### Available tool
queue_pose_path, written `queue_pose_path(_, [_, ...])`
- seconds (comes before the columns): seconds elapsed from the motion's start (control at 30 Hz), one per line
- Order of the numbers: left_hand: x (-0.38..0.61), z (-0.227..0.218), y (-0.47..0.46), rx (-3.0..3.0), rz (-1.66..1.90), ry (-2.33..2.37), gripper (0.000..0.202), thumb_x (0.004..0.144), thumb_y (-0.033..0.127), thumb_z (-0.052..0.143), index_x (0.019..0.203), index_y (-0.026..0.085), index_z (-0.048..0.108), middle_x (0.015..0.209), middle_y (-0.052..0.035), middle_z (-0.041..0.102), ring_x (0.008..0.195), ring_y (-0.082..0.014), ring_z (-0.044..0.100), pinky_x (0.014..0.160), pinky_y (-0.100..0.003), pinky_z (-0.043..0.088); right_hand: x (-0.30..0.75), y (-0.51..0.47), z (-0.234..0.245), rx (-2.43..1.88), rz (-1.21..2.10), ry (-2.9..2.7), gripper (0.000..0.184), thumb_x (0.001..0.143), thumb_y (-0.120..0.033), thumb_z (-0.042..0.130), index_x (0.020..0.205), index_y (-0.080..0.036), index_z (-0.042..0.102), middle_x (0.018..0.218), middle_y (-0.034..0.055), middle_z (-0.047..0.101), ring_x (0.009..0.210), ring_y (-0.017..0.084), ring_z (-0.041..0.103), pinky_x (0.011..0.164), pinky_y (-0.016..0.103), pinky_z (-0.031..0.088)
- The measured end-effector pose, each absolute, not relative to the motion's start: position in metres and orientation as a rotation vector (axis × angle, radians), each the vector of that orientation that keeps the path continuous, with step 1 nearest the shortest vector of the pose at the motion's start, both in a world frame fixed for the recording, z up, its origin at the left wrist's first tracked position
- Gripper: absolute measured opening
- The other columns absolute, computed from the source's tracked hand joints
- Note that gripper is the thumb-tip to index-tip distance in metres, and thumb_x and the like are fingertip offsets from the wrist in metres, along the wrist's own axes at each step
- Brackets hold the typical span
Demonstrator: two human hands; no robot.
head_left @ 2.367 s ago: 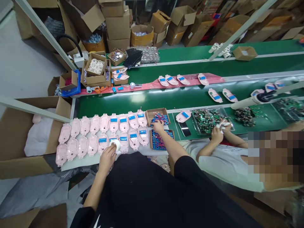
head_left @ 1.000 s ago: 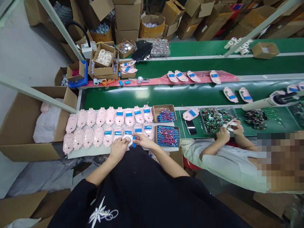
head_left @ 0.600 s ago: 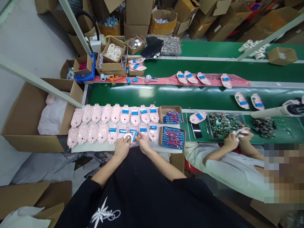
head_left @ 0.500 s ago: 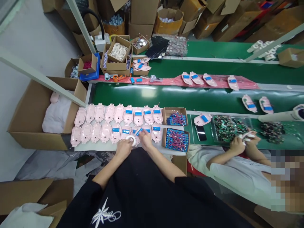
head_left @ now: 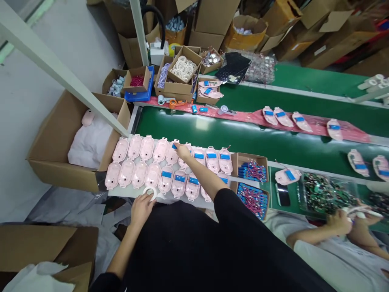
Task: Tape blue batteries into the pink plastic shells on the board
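On a white sheet (head_left: 121, 193) at the near edge of the green conveyor belt (head_left: 212, 136) lie two rows of pale pink plastic shells (head_left: 147, 148), approx. nine in the far row and eight in the near row, as far as the arms let me count. Toward the right end, most shells carry a small blue rectangular block (head_left: 199, 156). About four shells at the left of each row show no blue, so the right part looks done and the left part looks left to do. The person's right hand (head_left: 182, 152) reaches to the far row, with its fingertips (head_left: 178, 149) down on a blue block, about where the blue shells stop, but I cannot tell if the fingers are closed on it. The left hand (head_left: 140, 211) is curled firmly around a white tape roll (head_left: 149, 194) at the near edge of the sheet. To the right, two open cardboard trays (head_left: 243, 160) hold more blue blocks w/ red wires (head_left: 252, 172). Further right, a co-worker's hands (head_left: 340, 223) hold a small white item (head_left: 361, 211).
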State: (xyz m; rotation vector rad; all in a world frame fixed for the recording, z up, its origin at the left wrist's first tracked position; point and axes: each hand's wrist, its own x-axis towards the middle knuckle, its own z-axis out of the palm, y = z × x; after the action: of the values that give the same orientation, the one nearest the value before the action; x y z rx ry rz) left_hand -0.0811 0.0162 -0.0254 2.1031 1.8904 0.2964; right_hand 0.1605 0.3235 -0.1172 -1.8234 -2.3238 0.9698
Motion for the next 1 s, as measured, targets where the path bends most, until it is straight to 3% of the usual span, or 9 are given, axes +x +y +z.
queue_pose_path(0.23, [-0.122, -0.035, 0.0, 2.001, 0.285, 1.951, 0.031, 0.101, 0.042, 0.056, 0.113, 0.023, 0.077, 0.1, -0.0077, 0.078, 0.088, -0.0257, 0.07, 0.082, -0.038, 0.056, 0.13, 0.33, -0.139, -1.967, 0.82, -2.65, 0.057, 0.097, -0.001, 0.038, 0.151, -0.013, 0.047, 0.157, 0.0212, 0.049, 0.137, 0.025, 0.056, 0.106, 0.036, 0.048])
queue_pose_path(0.43, [-0.122, -0.039, 0.008, 2.034, 0.358, 1.853, 0.031, 0.101, 0.041, 0.056, 0.116, 0.022, 0.076, 0.11, -0.01, 0.077, 0.095, -0.0276, 0.068, 0.086, -0.043, 0.057, 0.124, 0.351, -0.138, -1.956, 0.863, -2.744, 0.046, 0.097, -0.006, 0.045, 0.141, -0.012, 0.058, 0.137, 0.0235, 0.064, 0.127, 0.028, 0.063, 0.103, 0.037, 0.05])
queue_pose_path(0.53, [-0.11, -0.044, 0.055, 2.1, 0.432, 1.624, 0.03, 0.101, 0.037, 0.058, 0.123, 0.024, 0.073, 0.127, -0.0102, 0.073, 0.116, -0.0293, 0.062, 0.102, -0.049, 0.053, 0.127, 0.358, -0.134, -1.93, 0.873, -2.766, 0.045, 0.097, -0.008, 0.046, 0.14, -0.015, 0.059, 0.136, 0.0212, 0.065, 0.127, 0.028, 0.063, 0.103, 0.037, 0.05])
queue_pose_path(0.67, [-0.074, -0.073, 0.163, 2.181, 0.394, 1.21, 0.034, 0.1, 0.029, 0.057, 0.131, 0.025, 0.068, 0.143, -0.0059, 0.065, 0.146, -0.0298, 0.041, 0.123, -0.056, 0.034, 0.131, 0.359, -0.134, -1.913, 0.86, -2.786, 0.047, 0.098, -0.009, 0.045, 0.142, -0.019, 0.058, 0.139, 0.0179, 0.065, 0.124, 0.027, 0.065, 0.102, 0.036, 0.051])
queue_pose_path(0.77, [-0.045, -0.109, 0.229, 2.162, 0.204, 1.063, 0.036, 0.097, 0.028, 0.061, 0.133, 0.025, 0.068, 0.144, -0.0042, 0.065, 0.149, -0.0314, 0.039, 0.127, -0.057, 0.024, 0.13, 0.362, -0.138, -1.933, 0.845, -2.796, 0.043, 0.099, -0.012, 0.046, 0.138, -0.018, 0.061, 0.137, 0.0174, 0.066, 0.121, 0.028, 0.066, 0.101, 0.036, 0.051])
queue_pose_path(1.0, [-0.018, -0.159, 0.248, 2.058, 0.044, 1.106, 0.041, 0.096, 0.039, 0.063, 0.134, 0.025, 0.068, 0.138, -0.0082, 0.069, 0.144, -0.0344, 0.047, 0.125, -0.059, 0.024, 0.115, 0.358, -0.144, -2.068, 0.785, -2.749, 0.04, 0.098, -0.01, 0.042, 0.129, -0.013, 0.067, 0.126, 0.0201, 0.07, 0.117, 0.027, 0.068, 0.099, 0.035, 0.051])
